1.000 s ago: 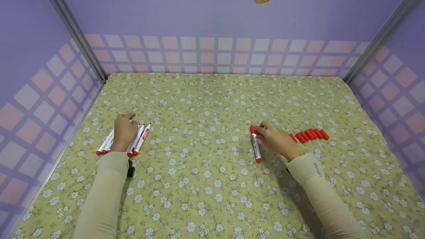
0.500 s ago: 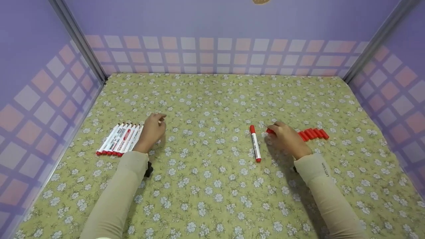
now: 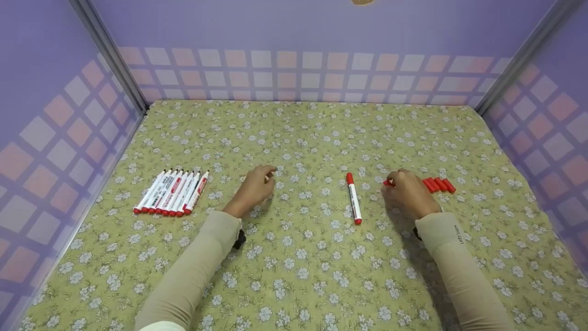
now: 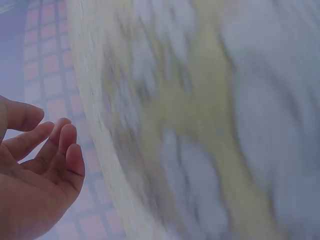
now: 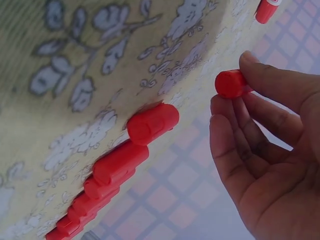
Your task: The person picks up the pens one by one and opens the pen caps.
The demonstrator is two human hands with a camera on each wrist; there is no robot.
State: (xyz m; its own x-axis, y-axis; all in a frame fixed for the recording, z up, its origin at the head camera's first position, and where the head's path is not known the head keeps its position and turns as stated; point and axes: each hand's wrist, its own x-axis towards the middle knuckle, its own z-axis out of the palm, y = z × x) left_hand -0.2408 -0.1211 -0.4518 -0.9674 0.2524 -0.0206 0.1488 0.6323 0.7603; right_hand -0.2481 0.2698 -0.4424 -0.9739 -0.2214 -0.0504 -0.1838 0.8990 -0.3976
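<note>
Between thumb and fingers, my right hand (image 3: 410,189) pinches a red marker cap (image 5: 230,84), held just off the cloth in the right wrist view. Beside it lies a row of loose red caps (image 3: 438,185), partly hidden by that hand in the head view. One capped red marker (image 3: 353,200) lies alone to the left of the right hand. My left hand (image 3: 251,189) hovers with nothing in it, fingers loosely bent, as the left wrist view also shows. Left of it, several uncapped markers (image 3: 172,193) lie side by side, tips pointing away from me.
A yellow-green floral cloth (image 3: 294,257) covers the table. Purple panels with pink and white squares (image 3: 298,69) stand along the back and both sides.
My left hand has moved right, away from the uncapped markers. My right hand has let go of the capped marker and moved right to the caps, where it now holds one.
</note>
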